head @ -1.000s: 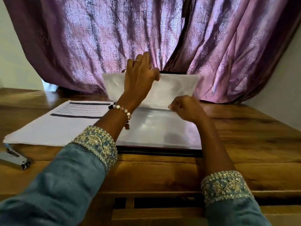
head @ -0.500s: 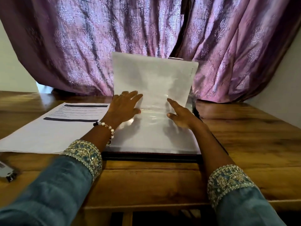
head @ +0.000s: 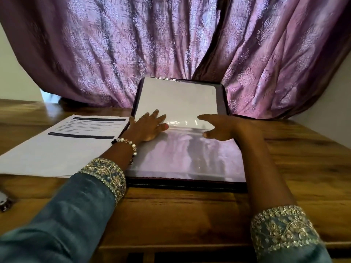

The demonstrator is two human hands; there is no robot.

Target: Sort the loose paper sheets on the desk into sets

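1. We see a dark zip folder (head: 182, 184) lying open on the wooden desk (head: 294, 168), its far half propped up against the purple curtain (head: 152, 44).
2. The upright half holds a clear sleeve (head: 176, 99) with a white sheet inside; the flat half shows a glossy sleeve (head: 190, 160) that reflects the curtain.
3. Our left hand (head: 148, 128) lies flat with the fingers spread and straight, pressing along the fold where the two halves meet, near the folder's left edge. It grips nothing.
4. A bead bracelet (head: 127, 145) sits on the left wrist, above an embroidered cuff (head: 103, 175) of a blue-grey sleeve.
5. Our right hand (head: 224, 126) is at the same fold, to the right, fingers stretched out and slightly apart, thumb pointing down towards the flat sleeve. It holds nothing; we cannot tell whether the fingertips touch the plastic or hover just above it.
6. The loose paper sheets (head: 62, 147) lie as a stack on the desk just left of the folder, touching its edge, the top one printed with dark bars and lines of text.
7. At the left border a small metal object (head: 4, 203) shows only partly; we cannot tell what it is.
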